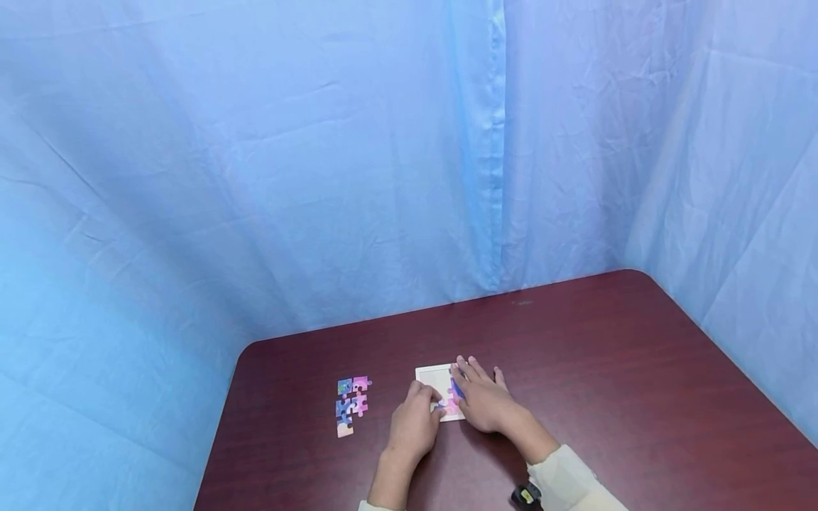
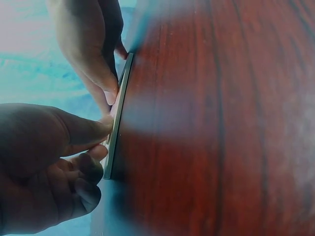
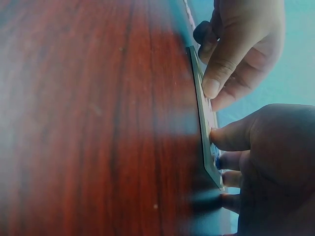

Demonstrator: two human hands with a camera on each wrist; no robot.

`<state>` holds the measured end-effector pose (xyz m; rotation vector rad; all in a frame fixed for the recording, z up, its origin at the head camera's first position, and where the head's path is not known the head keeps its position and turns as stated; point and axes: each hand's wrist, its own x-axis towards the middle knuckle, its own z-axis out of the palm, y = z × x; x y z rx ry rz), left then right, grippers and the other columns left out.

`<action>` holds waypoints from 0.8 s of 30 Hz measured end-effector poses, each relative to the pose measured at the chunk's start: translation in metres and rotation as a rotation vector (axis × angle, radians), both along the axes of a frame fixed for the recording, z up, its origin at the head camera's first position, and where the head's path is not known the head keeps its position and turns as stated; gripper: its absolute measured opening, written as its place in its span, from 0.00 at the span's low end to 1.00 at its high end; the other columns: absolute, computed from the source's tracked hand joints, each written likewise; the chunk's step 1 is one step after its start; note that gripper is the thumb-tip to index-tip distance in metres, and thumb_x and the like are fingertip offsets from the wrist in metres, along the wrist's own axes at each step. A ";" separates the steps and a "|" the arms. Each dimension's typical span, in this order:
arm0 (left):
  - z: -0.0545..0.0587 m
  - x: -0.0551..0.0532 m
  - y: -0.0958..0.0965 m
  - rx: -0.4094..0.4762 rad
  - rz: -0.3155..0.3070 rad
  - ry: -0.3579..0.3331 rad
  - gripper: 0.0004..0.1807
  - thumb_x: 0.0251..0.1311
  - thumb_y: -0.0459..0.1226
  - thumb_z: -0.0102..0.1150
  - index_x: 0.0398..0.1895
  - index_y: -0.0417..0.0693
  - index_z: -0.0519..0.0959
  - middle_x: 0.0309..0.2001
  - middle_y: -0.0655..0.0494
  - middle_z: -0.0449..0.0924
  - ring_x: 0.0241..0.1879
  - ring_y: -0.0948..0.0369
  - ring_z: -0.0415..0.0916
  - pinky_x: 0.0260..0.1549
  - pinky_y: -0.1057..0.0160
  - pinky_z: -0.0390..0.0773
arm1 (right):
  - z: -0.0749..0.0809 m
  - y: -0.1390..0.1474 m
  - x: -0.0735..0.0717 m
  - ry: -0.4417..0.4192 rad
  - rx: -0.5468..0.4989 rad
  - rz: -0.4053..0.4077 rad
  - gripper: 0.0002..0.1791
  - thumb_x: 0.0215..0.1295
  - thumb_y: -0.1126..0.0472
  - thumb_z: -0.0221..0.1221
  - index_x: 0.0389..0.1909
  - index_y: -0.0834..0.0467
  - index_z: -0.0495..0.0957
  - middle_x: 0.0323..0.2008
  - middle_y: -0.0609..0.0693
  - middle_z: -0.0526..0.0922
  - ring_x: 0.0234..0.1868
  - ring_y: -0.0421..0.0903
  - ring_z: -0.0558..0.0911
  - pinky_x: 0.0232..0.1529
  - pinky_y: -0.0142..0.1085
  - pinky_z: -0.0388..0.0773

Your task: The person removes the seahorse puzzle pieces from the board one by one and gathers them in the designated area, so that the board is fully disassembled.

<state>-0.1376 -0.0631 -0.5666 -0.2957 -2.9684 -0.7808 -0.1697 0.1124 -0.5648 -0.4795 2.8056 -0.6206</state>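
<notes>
A white puzzle tray (image 1: 435, 368) lies on the table, with pink and blue jigsaw pieces (image 1: 453, 407) along its right side and front. My left hand (image 1: 413, 424) is at the tray's front left, thumb and index finger pinching a jigsaw piece (image 1: 439, 407) low over the tray floor; the fingers cover most of it. Over the right side rests my right hand (image 1: 487, 406), its fingers extended and spread across the pieces and rim. In the right wrist view, the thumb of the right hand (image 3: 280, 162) touches the tray's near edge (image 3: 201, 108).
To the left of the tray lies a group of several loose jigsaw pieces (image 1: 346, 407), pink and blue. The dark red wooden table (image 1: 575, 355) has rounded far corners, and blue curtains (image 1: 358, 177) hang behind and beside it. A black band (image 1: 527, 495) sits at the right sleeve.
</notes>
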 end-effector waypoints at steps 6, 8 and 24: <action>0.001 0.001 0.000 0.007 -0.009 0.009 0.10 0.61 0.36 0.73 0.42 0.48 0.82 0.45 0.53 0.78 0.34 0.51 0.84 0.34 0.54 0.82 | -0.009 0.000 0.000 0.015 -0.026 -0.005 0.34 0.78 0.57 0.53 0.81 0.61 0.60 0.84 0.60 0.56 0.86 0.61 0.52 0.77 0.75 0.43; 0.002 0.002 -0.001 0.023 -0.008 0.010 0.11 0.60 0.36 0.73 0.41 0.48 0.81 0.44 0.53 0.78 0.34 0.52 0.84 0.34 0.54 0.81 | -0.010 0.001 -0.001 0.018 -0.029 -0.004 0.34 0.78 0.59 0.52 0.81 0.62 0.61 0.84 0.61 0.56 0.86 0.62 0.52 0.77 0.76 0.44; 0.000 0.000 -0.007 0.123 0.010 0.045 0.07 0.64 0.34 0.71 0.39 0.53 0.81 0.34 0.61 0.84 0.31 0.68 0.77 0.30 0.64 0.75 | -0.024 0.001 -0.008 0.017 0.013 -0.019 0.33 0.77 0.60 0.52 0.81 0.58 0.61 0.85 0.56 0.55 0.87 0.59 0.51 0.78 0.74 0.44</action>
